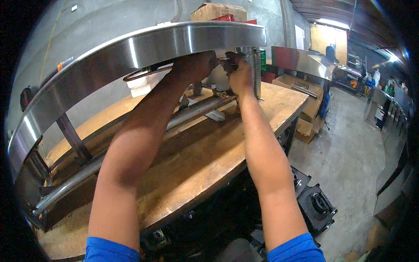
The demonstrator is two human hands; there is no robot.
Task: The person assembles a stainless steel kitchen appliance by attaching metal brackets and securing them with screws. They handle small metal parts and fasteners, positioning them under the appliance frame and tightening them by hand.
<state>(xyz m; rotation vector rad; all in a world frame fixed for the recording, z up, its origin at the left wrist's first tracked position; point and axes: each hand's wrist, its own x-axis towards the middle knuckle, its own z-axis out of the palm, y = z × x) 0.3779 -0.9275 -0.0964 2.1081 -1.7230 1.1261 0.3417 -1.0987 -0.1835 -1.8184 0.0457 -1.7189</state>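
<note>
Both my arms reach under the curved rim of a stainless steel appliance frame (166,40). My left hand (200,64) is in the shadow beneath the rim; its fingers look curled, and what they hold is hidden. Beside it, my right hand (242,77) is closed at a small dark part near the steel corner post (256,72). The part is too dark to name. Just below the hands a brass fitting (223,93) sits by a long metal pipe (192,114) that runs along the frame. A metal ring (146,74) hangs under the rim to the left.
The frame rests on a wooden worktable (196,174). Cardboard boxes (301,94) stand on the floor to the right, and another box (218,12) sits behind the rim. Black metal burner-like parts (316,205) lie below the table's right edge.
</note>
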